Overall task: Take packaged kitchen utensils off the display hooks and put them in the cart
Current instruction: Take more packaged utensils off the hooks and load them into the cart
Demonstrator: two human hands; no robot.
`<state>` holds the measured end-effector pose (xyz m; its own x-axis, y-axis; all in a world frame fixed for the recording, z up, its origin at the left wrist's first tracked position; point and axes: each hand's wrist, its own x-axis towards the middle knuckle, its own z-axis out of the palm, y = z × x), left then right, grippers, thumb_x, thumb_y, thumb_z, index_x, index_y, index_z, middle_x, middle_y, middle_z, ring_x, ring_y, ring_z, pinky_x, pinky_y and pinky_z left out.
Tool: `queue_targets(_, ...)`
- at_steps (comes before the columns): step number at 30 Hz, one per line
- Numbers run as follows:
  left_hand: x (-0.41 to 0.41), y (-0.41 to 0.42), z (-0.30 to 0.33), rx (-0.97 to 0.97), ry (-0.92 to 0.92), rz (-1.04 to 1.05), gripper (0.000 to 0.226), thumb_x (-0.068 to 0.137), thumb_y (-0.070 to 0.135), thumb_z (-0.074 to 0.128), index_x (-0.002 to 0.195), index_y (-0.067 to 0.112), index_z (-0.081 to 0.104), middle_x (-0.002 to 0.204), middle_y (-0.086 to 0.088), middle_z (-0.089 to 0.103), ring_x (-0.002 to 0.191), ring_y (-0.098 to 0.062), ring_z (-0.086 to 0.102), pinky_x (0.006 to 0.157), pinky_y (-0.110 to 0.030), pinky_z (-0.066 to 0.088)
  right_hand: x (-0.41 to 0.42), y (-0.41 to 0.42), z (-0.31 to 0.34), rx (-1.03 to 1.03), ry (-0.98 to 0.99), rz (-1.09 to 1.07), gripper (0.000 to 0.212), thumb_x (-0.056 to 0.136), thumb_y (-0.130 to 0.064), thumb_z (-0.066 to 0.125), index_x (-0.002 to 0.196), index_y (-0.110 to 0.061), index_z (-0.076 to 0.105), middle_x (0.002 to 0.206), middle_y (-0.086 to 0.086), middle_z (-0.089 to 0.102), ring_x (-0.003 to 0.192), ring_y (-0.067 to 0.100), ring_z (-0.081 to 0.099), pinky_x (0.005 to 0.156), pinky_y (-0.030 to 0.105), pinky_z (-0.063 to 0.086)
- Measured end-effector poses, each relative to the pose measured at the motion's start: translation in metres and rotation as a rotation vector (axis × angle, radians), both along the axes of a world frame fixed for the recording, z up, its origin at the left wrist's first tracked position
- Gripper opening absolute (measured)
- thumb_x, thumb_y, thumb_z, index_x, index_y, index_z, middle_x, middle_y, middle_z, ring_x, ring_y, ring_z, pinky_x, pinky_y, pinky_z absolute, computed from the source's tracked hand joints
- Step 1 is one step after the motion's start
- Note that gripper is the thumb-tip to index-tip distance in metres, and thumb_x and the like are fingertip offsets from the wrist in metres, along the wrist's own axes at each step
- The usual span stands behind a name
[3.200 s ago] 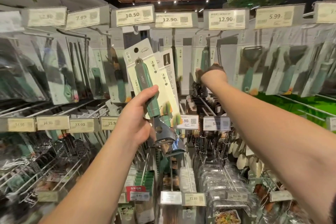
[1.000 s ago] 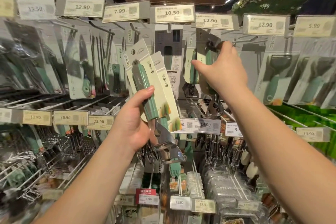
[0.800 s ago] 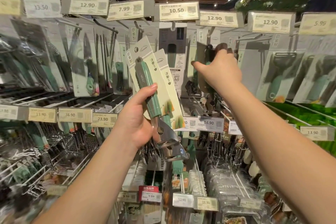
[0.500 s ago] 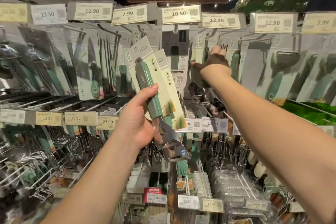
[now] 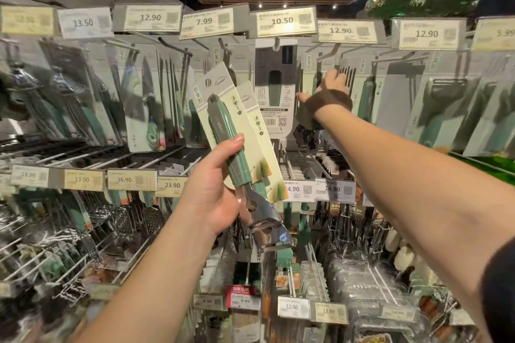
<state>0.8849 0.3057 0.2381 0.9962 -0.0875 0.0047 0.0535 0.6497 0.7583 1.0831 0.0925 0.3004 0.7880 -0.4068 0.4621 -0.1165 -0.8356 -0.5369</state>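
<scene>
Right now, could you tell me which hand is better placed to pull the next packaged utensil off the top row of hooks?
The right hand. It is already up among the packages hanging under the 12.90 tag, fingers spread against them. The left hand is lower and full, clamped on two carded green-handled utensils.

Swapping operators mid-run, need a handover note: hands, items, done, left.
Left hand: shut on two carded green-handled utensil packs, held up in front of the shelves.
Right hand: fingers spread, reaching in among the hanging packs under a 12.90 tag; no grip visible.
Done: two packs are off the hooks.
Left: pull the next pack, then put everything in the cart, which is out of view.
</scene>
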Motion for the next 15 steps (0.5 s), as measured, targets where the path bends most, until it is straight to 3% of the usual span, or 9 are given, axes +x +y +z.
queue_targets(12,-0.004,0.000,-0.006,-0.023,0.014,-0.014,0.003,0.081,0.016,0.071,0.082,0.015,0.068,0.064,0.002,0.071,0.052,-0.015,0.069,0.043,-0.027,0.054,0.011,0.001,0.000,0.035,-0.015,0.000,0.092,0.082,-0.052,0.075,0.149,-0.009,0.028,0.147,0.018,0.035,0.128,0.039,0.048,0.106,0.048,0.045)
queue_targets(15,-0.004,0.003,-0.008,-0.015,0.004,-0.040,0.016,0.070,0.019,0.074,0.085,0.015,0.069,0.070,0.001,0.071,0.056,-0.017,0.070,0.047,-0.031,0.056,0.006,0.000,-0.004,0.050,-0.001,0.038,0.097,0.084,-0.053,0.072,0.154,-0.011,0.020,0.155,0.018,0.025,0.136,0.040,0.041,0.108,0.051,0.042)
